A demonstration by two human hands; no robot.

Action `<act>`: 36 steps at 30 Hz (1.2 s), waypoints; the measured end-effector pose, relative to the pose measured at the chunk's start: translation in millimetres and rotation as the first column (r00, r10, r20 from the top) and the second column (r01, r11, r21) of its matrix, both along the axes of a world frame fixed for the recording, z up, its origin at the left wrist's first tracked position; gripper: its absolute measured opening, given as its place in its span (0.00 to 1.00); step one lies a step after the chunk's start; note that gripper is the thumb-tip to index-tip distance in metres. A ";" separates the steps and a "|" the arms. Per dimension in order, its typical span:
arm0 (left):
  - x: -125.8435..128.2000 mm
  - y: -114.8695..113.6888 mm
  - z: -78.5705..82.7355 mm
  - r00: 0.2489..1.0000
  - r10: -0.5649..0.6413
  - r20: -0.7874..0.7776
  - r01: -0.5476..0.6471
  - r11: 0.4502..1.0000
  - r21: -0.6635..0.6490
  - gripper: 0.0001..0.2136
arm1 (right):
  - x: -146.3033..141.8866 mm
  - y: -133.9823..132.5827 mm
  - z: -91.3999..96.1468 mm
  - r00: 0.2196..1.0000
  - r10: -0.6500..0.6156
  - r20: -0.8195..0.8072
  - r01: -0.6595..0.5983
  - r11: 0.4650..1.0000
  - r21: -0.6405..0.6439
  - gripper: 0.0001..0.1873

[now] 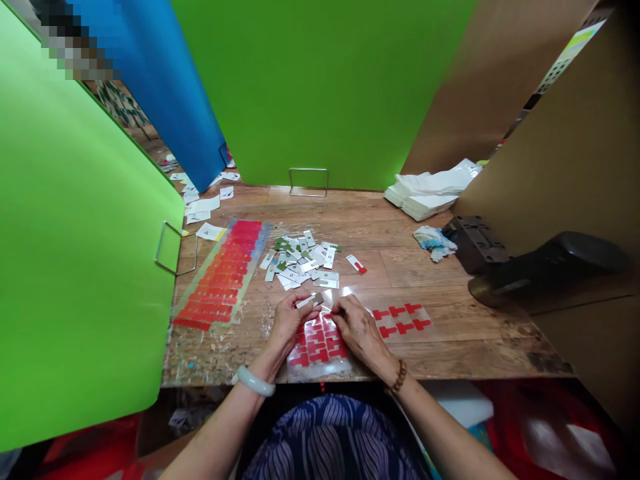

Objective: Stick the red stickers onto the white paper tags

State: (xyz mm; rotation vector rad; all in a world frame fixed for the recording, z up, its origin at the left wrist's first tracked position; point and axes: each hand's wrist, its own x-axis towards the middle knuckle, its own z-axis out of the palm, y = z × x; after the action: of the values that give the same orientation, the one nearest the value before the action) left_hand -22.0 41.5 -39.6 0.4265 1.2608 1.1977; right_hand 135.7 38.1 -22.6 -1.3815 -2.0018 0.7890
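My left hand (287, 327) is closed on a small flat metal plate (311, 301), pale with a brownish end. Beside it, my right hand (357, 327) has its fingertips pinched together over the top of a clear sheet of red T-shaped stickers (320, 347); whatever lies between those fingertips is hidden. That sheet sits under both hands at the table's front edge. Another clear sheet with red stickers (403, 319) extends out to the right of my right hand. Just beyond the hands is a loose pile of similar small plates (303, 260), some with green parts. One plate with a red end (357, 265) lies apart from the pile.
A long strip of red and orange film (220, 277) lies at left. Green boards (320, 93) with wire stands (309, 182) enclose the wooden table (395, 230). White sheets (430, 190), a crumpled cloth (435, 243) and a dark metal tool with a thick handle (545, 267) occupy the right.
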 end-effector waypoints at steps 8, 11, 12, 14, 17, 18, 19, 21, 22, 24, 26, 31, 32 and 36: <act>0.1 -0.4 2.5 1.000 -0.004 -0.018 0.004 1.000 -0.011 0.11 | 4.0 4.2 -4.0 1.000 -0.012 -0.004 0.012 1.000 -0.008 0.04; 1.3 -0.7 2.7 0.999 0.007 -0.033 -0.007 1.000 -0.010 0.10 | 2.7 3.0 -4.2 1.000 -0.024 0.011 0.024 1.000 0.003 0.07; 1.9 -0.8 2.7 0.999 0.011 -0.038 -0.012 1.000 -0.009 0.10 | 2.1 2.3 -4.1 0.999 -0.030 0.014 0.030 1.000 0.008 0.07; 3.2 -1.0 3.2 0.999 0.019 -0.050 -0.020 1.000 -0.007 0.10 | 1.0 0.8 -3.8 0.999 -0.040 0.014 0.040 0.999 0.015 0.05; 5.1 -1.2 5.0 0.997 0.029 -0.065 -0.029 1.000 -0.005 0.09 | -0.4 -1.8 -3.0 0.999 -0.048 0.005 0.048 0.999 0.015 0.05; 5.6 -1.3 5.8 0.997 0.032 -0.069 -0.033 0.999 -0.005 0.10 | -0.6 -2.8 -2.9 0.999 -0.046 -0.002 0.046 0.999 0.014 0.06; 6.1 -1.4 6.7 0.997 0.035 -0.073 -0.036 0.999 -0.005 0.10 | -0.6 -3.9 -2.9 0.999 -0.041 -0.012 0.041 0.999 0.016 0.06; 6.8 -1.6 8.3 0.996 0.040 -0.080 -0.041 0.999 -0.005 0.10 | 0.2 -6.6 -3.6 0.999 -0.016 -0.046 0.017 1.000 0.019 0.07; 7.2 -1.8 8.9 0.996 0.042 -0.084 -0.043 0.999 -0.004 0.10 | 1.1 -8.0 -4.2 0.998 0.002 -0.069 -0.001 1.000 0.016 0.07; 7.8 -2.3 9.3 0.995 0.044 -0.089 -0.045 0.999 -0.001 0.10 | 3.9 -10.6 -5.2 0.991 0.044 -0.127 -0.045 0.999 -0.001 0.07; 8.0 -2.8 8.5 0.994 0.047 -0.097 -0.046 0.999 0.010 0.10 | 7.7 -12.1 -5.9 0.979 0.082 -0.188 -0.090 0.995 -0.032 0.06; 4.2 -3.1 5.4 0.998 0.030 -0.052 -0.029 0.999 0.030 0.10 | 17.5 -10.7 -5.4 0.929 0.087 -0.359 -0.147 0.979 -0.143 0.05; 2.6 -3.5 6.1 0.999 0.014 -0.031 -0.013 1.000 0.019 0.10 | 18.9 -10.4 -4.7 0.916 0.056 -0.397 -0.135 0.975 -0.174 0.04; -4.7 -10.8 18.7 0.993 -0.096 0.064 0.098 0.995 -0.031 0.14 | 19.5 -12.2 2.8 0.876 -0.113 -0.469 -0.023 0.961 -0.276 0.07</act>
State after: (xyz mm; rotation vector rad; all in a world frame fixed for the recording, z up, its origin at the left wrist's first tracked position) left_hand -26.7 30.7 -20.9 0.4176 1.1920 1.0977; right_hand 155.2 25.9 -19.9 -1.2151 -1.5046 1.2868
